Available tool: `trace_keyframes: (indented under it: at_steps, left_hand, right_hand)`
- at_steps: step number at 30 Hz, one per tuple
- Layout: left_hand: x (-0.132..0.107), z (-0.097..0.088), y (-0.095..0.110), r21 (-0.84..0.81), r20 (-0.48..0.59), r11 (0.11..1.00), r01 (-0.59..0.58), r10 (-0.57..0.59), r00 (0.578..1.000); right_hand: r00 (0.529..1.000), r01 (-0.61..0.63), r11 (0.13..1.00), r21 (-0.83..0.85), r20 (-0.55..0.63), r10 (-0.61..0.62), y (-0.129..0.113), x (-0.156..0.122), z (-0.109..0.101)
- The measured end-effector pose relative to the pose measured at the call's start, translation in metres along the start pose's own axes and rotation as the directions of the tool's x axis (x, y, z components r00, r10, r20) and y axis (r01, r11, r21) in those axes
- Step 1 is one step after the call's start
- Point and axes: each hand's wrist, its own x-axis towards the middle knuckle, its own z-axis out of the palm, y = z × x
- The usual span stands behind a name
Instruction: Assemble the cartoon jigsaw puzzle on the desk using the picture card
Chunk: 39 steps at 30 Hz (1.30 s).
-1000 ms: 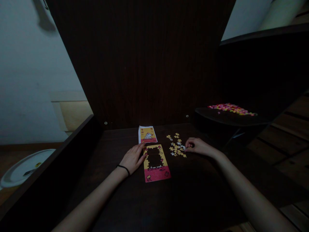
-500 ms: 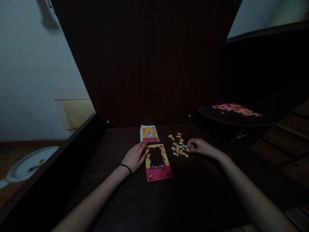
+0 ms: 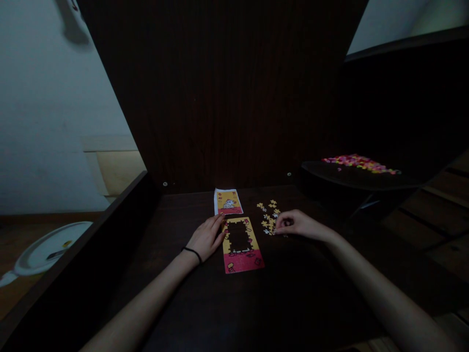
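Observation:
A yellow and pink jigsaw puzzle [image 3: 244, 262] lies flat on the dark desk, its border joined around a bare rectangular middle. My left hand [image 3: 205, 236] rests open along the puzzle's left edge, fingertips at its upper left corner. Just beyond lies a reference picture [image 3: 229, 202] of a white animal on yellow and pink. Right of the puzzle is a loose cluster of yellow and white puzzle pieces [image 3: 269, 221]. Over the cluster's right side, my right hand [image 3: 296, 224] has thumb and forefinger pinched low together; whatever is between the tips is too small to make out.
A dark shelf [image 3: 330, 177] at the right carries a heap of small pink and yellow bits [image 3: 361, 164]. The desk's tall back panel [image 3: 227, 98] rises behind the picture. A raised side board [image 3: 91, 244] bounds the left. Lower left, a white round lid-like object [image 3: 53, 247] sits beyond it.
My right hand has shifted left over the puzzle pieces, covering more of the cluster's right side. My left hand stays on the puzzle. The view has shifted slightly.

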Motion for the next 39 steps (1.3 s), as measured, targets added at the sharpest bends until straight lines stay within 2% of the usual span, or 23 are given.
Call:
trace_keyframes:
  at_steps: [4, 7, 13, 23, 31, 39]
  left_hand:
    - [-0.001, -0.001, 0.001, -0.008, 0.006, 1.000, -0.001, 0.001, 1.000]
    - [-0.001, -0.002, 0.001, -0.003, 0.015, 1.000, 0.002, -0.002, 1.000]
    - [-0.002, -0.003, 0.002, 0.012, 0.017, 1.000, 0.000, 0.000, 1.000]
    - [-0.001, -0.004, 0.003, -0.004, 0.023, 1.000, -0.009, 0.009, 1.000]
    - [-0.002, -0.003, 0.002, -0.004, 0.023, 1.000, -0.012, 0.013, 1.000]
    - [-0.002, -0.003, 0.002, -0.003, 0.020, 1.000, -0.021, 0.021, 1.000]
  right_hand:
    - [0.982, 0.104, 0.994, -0.028, 0.160, -0.098, -0.029, 0.020, 0.022]
    - [0.939, 0.185, 0.982, -0.023, 0.300, -0.170, -0.047, 0.041, 0.034]
    - [0.886, 0.150, 0.987, -0.054, 0.449, -0.110, -0.067, 0.071, 0.044]
    - [0.869, 0.099, 0.995, -0.019, 0.489, -0.077, -0.066, 0.075, 0.044]
    - [0.834, 0.139, 0.990, 0.012, 0.538, -0.123, -0.057, 0.080, 0.050]
    - [0.835, 0.173, 0.984, -0.048, 0.537, -0.121, -0.052, 0.082, 0.054]
